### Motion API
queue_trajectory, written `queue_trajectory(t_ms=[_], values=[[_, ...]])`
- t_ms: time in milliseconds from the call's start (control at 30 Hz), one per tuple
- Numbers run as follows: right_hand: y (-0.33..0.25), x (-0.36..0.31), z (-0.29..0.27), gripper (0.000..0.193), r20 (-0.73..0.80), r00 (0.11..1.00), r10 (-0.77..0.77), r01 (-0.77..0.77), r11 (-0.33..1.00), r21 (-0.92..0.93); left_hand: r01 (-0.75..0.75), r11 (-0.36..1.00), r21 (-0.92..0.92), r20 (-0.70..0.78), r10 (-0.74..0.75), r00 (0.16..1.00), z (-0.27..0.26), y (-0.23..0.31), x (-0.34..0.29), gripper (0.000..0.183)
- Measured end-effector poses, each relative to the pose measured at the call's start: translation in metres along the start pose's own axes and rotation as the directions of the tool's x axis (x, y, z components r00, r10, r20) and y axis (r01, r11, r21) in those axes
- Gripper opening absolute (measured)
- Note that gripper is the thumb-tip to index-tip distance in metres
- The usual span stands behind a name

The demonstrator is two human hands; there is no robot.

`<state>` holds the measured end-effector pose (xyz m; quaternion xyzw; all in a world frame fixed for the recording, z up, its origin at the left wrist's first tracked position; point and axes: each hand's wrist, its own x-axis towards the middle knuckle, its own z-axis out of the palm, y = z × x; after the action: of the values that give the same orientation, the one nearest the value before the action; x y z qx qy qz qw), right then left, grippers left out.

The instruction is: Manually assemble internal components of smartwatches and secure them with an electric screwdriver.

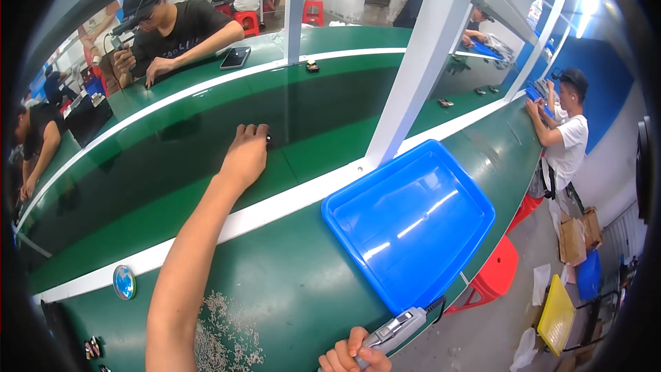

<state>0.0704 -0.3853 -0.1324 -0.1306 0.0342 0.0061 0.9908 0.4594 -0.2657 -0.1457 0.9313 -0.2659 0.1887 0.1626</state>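
Small dark component is lying on the dark green conveyor belt, and in the head view I am seeing my left hand stretching far out over the white rail of the green desk to reach it. The part is sitting right at my fingertips, touching or just short of them; the left grip is curling around it but I cannot tell whether it is actually closing on it. My right hand is wrapping shut around a grey electric screwdriver at the near desk edge, well apart from the part, beside the empty blue plastic tray. I am judging the risks as these: the belt may be carrying the part past my fingertips, a shallow pinch could flick it away, and my forearm is hovering near the loose pile of tiny screws, which a careless pull-back could scatter.
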Motion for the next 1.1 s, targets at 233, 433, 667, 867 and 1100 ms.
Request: queue_trajectory(t_ms=[233,433,667,867,1100], values=[[-0.010,-0.002,-0.014,0.014,0.075,0.997,0.028,-0.029,0.999,0.015,-0.193,0.924,-0.332,-0.066,0.181,0.981,-0.060,0.060,-0.075,0.030],[-0.009,0.002,-0.013,0.018,0.066,0.996,0.059,-0.055,0.997,-0.055,-0.321,0.841,-0.435,0.218,0.444,0.869,-0.131,0.132,-0.215,0.054],[-0.018,-0.028,-0.014,0.014,0.037,0.988,0.150,-0.144,0.981,-0.131,-0.355,0.801,-0.482,0.242,0.511,0.824,-0.134,0.154,-0.269,0.042],[-0.009,-0.056,-0.002,0.013,-0.091,0.975,0.204,-0.216,0.965,-0.151,-0.404,0.812,-0.420,0.156,0.504,0.850,-0.127,0.165,-0.274,0.033],[0.012,-0.067,0.005,0.010,-0.341,0.931,0.131,-0.186,0.974,-0.133,-0.573,0.786,-0.231,0.058,0.599,0.799,-0.122,0.178,-0.283,0.029]])
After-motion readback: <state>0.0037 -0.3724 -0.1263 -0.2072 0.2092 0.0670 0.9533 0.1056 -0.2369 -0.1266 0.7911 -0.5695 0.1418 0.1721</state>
